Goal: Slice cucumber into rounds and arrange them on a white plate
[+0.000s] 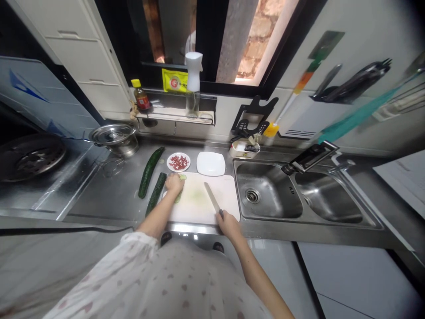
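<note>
One plate (168,163) of red pieces (179,163), right hand (229,224) gripping knife (211,196), left hand (174,183) curled over green slices (178,197), grip unclear

The left hand (174,182) covers some cucumber slices (178,197), so I can't count them. The right hand (230,223) hides some of the knife (212,197) handle. At 9 o'clock, the edge cuts off the black pan (20,161). At 2 o'clock, the black tools (360,82) look blurry.

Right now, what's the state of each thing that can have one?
Knife, held in right hand
Green slices, cut, by left hand
Leftmost cucumber, apparently whole
Other cucumber, cut or whole unclear
Red pieces, chopped, on small plate
Steel pot, lid on
Sauce bottle, capped, upright
</note>
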Demonstrator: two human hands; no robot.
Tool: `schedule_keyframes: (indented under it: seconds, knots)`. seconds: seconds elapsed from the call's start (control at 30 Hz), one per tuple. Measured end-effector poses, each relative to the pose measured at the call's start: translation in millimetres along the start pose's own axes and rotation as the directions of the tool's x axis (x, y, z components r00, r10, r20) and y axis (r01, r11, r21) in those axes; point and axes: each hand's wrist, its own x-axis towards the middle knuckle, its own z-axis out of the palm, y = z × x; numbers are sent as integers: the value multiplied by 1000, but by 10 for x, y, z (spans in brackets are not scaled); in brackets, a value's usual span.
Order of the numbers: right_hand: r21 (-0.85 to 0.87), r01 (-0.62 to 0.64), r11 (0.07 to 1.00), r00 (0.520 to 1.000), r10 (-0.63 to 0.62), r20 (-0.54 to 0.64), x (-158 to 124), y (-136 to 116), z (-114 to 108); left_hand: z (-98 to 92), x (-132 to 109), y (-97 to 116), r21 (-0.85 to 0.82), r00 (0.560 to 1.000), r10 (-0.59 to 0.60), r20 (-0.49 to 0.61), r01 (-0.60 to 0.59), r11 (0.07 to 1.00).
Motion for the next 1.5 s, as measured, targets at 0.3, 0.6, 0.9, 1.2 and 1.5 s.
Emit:
schedule_keyframes:
  seconds: [0.3,0.6,0.9,1.2,1.5]
  knots:
    - [9,3,1000,1000,-3,-20,16,32,23,-2,40,33,-118,1000,-17,2,17,993]
    - [19,20,1000,1000,-19,-23,46,47,39,-48,-99,146,-397,946,253,203,-157,904]
    - [11,44,999,999,-44,-24,-55,16,-24,170,-237,217,-331,875,423,234,-337,881]
    - [-14,73,997,997,-72,8,-221,-108,-12,180,-240,153,-181,914,362,183,-330,926]
    - [-48,92,995,996,-91,23,-221,-101,16,195,-252,231,-99,945,275,176,-261,960]
